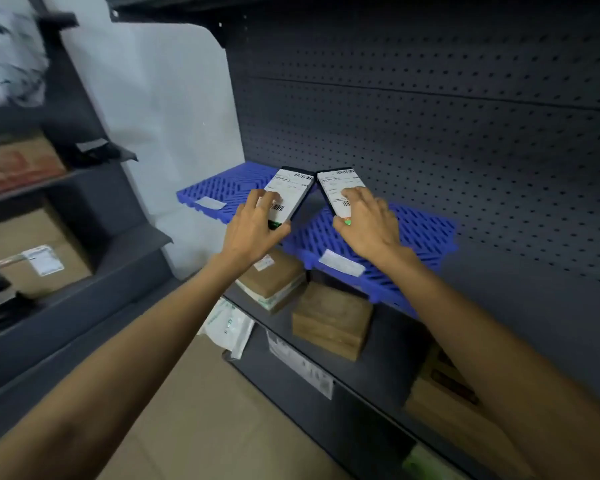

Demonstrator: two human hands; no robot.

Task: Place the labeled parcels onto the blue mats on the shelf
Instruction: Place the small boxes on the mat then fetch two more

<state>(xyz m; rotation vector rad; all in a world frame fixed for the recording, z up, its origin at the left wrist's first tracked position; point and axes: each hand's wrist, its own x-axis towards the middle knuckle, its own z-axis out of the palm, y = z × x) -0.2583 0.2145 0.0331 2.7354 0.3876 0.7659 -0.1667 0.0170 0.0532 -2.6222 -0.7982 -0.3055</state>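
Two flat black parcels with white barcode labels are held over the shelf. My left hand (253, 225) grips the left parcel (291, 190) above the right end of the left blue mat (215, 188). My right hand (368, 223) holds the right parcel (336, 187) at the left end of the right blue mat (420, 237). The far corners of the two parcels nearly meet. Each mat has a slatted surface and a white tag on its front edge. I cannot tell whether the parcels touch the mats.
A dark pegboard wall (430, 116) backs the shelf. Below the mats sit brown cardboard boxes (329, 320) and a white plastic bag (227, 327). Another dark rack (66, 271) with labeled cartons stands on the left. Beige floor lies below.
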